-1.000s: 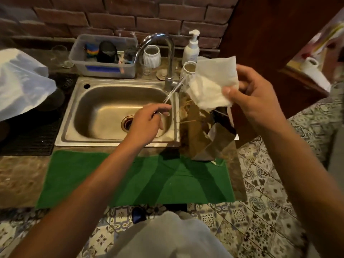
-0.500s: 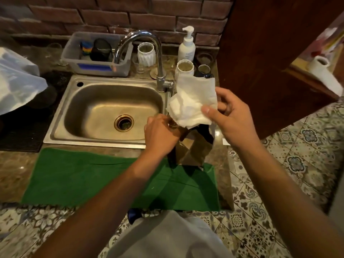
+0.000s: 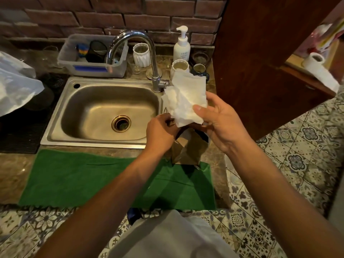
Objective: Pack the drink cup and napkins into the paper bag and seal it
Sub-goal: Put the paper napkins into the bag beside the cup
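White, crumpled napkins [image 3: 186, 101] hang from the right hand [image 3: 219, 120], thumb pinching them against the fingers, directly above the mouth of the brown paper bag [image 3: 186, 148]. That bag stands upright at the counter's front right corner, just beside the sink [image 3: 104, 112], its base on the right end of the green mat [image 3: 93, 179]. Left hand [image 3: 162, 133] grips the bag's rim on the sink side, fingers curled over the edge, holding it open. Napkins lie straight above the opening, so the coming move looks like a short drop downward. Whether the drink cup is inside cannot be told; the interior is dark. Behind stand a faucet [image 3: 147, 53] and soap bottle [image 3: 181, 47].
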Motion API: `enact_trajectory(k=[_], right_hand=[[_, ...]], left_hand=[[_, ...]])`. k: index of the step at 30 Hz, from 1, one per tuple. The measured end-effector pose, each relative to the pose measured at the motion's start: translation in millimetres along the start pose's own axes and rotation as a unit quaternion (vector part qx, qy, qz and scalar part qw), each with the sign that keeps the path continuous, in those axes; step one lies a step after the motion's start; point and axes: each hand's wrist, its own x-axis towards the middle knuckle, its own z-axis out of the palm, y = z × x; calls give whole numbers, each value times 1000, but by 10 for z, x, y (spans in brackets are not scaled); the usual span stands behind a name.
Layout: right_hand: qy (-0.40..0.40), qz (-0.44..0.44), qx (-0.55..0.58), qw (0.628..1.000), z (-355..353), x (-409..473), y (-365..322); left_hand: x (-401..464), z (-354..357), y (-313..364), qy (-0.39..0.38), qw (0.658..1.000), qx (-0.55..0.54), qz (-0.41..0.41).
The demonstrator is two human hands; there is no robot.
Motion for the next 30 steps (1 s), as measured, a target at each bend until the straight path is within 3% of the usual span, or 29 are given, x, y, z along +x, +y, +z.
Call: enact_trajectory(k=[4,6,10,14,21,27,30], right_hand=[[52,-15,-18,998,-5,15,101],[76,-48,-95,991,-29,2,109],[119,-147,-334,923,-93,-61,117],[162,-135,-443,871,-78,-68,181],[-9,1,-678,735,-235,6,-48],[-183,-3,-784,593,-108,72,-177],[-197,9,-806,559,-42,200,-126]], left_hand=[[45,5,-27,-23,999,10,-20],[56,-22,-18,-30,999,20,-23],[51,-91,-21,-22,999,40,2],[49,-121,4,-25,998,50,9],[53,-199,-9,-23,997,67,15],[23,-180,-39,-23,997,72,29],[-6,-187,-36,-29,996,72,38]])
